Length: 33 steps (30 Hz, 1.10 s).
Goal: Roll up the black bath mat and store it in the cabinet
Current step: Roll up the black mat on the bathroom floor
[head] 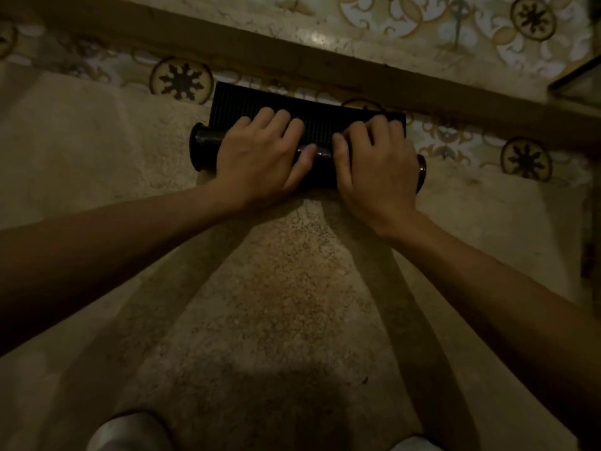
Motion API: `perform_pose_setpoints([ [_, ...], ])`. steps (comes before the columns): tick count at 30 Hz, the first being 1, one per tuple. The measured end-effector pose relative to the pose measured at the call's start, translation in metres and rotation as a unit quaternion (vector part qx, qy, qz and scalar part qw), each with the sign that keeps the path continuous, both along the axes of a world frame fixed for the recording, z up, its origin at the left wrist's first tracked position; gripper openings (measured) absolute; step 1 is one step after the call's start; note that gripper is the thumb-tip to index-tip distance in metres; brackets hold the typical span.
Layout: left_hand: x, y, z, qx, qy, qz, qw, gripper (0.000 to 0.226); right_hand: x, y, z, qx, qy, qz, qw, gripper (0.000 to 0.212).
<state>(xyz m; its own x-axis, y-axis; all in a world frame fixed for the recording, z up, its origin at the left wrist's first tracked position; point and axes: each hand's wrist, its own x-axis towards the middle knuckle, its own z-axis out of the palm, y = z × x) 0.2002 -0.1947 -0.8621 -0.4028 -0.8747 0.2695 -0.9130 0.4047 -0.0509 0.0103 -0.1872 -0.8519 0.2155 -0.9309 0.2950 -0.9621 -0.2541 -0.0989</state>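
Note:
The black bath mat [247, 104] lies on the floor, mostly wound into a thick roll whose left end [200, 148] sticks out past my hands. A short ribbed strip of it still lies flat beyond the roll, toward the wooden threshold. My left hand [260, 157] presses down on the left half of the roll, fingers curled over its top. My right hand [374, 164] grips the right half in the same way. The roll's right end [421, 172] shows just past my right hand. No cabinet is in view.
A dark wooden threshold [357, 73] runs diagonally just beyond the mat. Patterned tiles [180, 80] lie along it and past it. Pale speckled floor [276, 304] stretches between my arms. My knees [130, 431] show at the bottom edge. A dark-framed object [579, 83] sits at the upper right.

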Motion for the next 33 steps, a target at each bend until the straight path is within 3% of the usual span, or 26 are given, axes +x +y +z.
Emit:
perform_pose_setpoints([
  [7,-0.005,-0.015,0.003,-0.008,0.049,0.032,0.998,0.039,0.0,-0.023,-0.006,-0.016,0.033,0.012,0.999,0.043],
  [15,0.005,-0.002,-0.008,0.002,0.032,0.039,0.999,0.051,0.0,-0.054,-0.004,0.039,-0.015,-0.022,0.999,0.044],
  [19,0.004,-0.021,-0.004,0.011,0.008,0.033,0.999,0.05,0.0,-0.043,-0.004,-0.015,-0.011,-0.012,1.0,0.038],
  [23,0.002,-0.034,-0.002,-0.003,0.048,0.034,0.998,0.043,-0.002,-0.028,-0.012,-0.041,0.044,0.007,0.998,0.037],
  [33,-0.002,-0.023,0.011,0.032,0.097,0.098,0.99,0.035,-0.001,-0.039,0.002,0.0,0.013,0.039,0.999,0.038],
])
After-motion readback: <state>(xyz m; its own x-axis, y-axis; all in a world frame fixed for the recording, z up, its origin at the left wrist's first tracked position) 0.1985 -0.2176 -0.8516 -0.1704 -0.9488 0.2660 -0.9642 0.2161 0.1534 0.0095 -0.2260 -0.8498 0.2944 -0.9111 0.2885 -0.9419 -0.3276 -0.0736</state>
